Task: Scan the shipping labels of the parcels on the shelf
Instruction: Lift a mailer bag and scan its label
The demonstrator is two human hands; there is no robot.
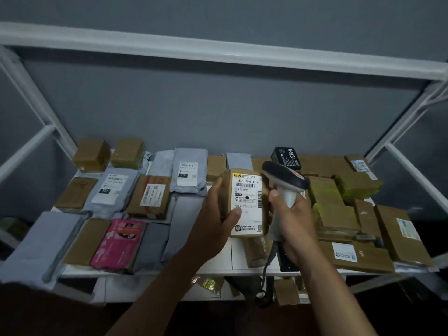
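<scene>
the left hand (213, 214) grips a brown parcel (244, 202) above the shelf (218, 265), its white shipping label (247, 202) facing up, thumb on the label. the right hand (293, 221) clasps a scanner (283, 183) just beside it. grey mailers (189, 173), cartons and a pink packet (118, 243) lie on the shelf.

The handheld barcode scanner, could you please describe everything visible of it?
The handheld barcode scanner has a pale grey plastic handle and a dark, rounded head. The right hand grips the handle, holding it raised above the shelf, head tipped toward the cardboard parcel held by the left hand. A grey cable hangs from the handle's base.
</scene>
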